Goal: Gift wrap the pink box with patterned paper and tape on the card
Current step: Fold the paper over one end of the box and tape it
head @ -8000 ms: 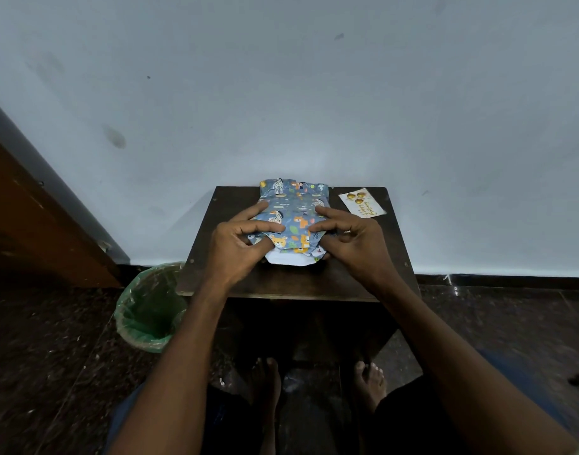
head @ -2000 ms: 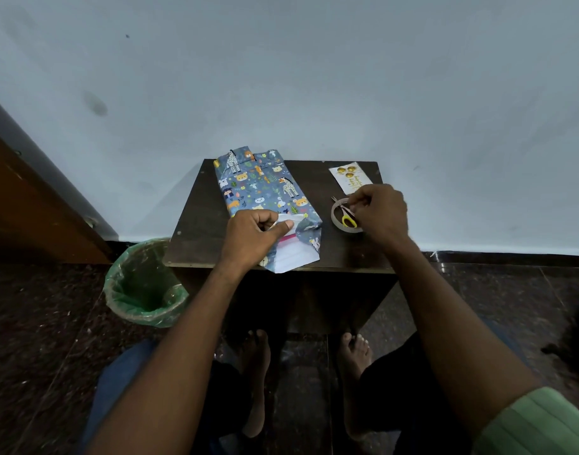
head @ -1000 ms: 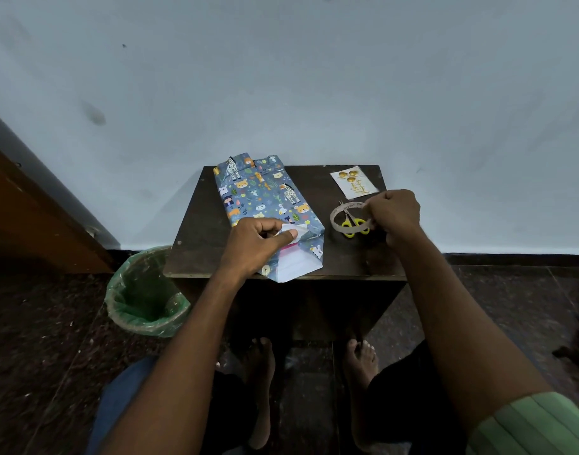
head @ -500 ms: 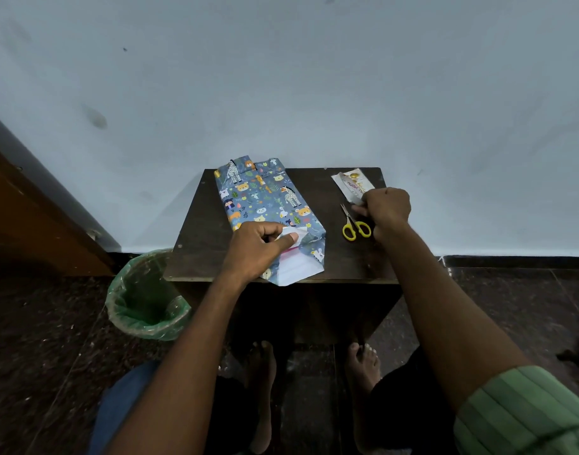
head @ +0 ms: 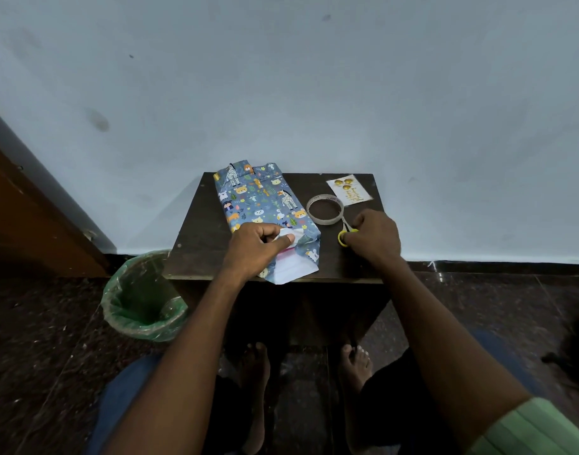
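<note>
The wrapped box (head: 260, 205) lies on the table (head: 196, 244). The left hand (head: 260, 249) pinches the folded paper end at its near side. The right hand (head: 373, 238) grips yellow scissors (head: 344, 233) beside the tape roll (head: 325, 210). The card (head: 348, 190) carries gold lettering, which is illegible.

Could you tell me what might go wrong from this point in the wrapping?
1. The left hand alone pins the untaped end flap of the wrapped box; lifting it could let the fold spring open.
2. The right hand grips the scissors, so pulling tape from the tape roll single-handed may be awkward.
</note>
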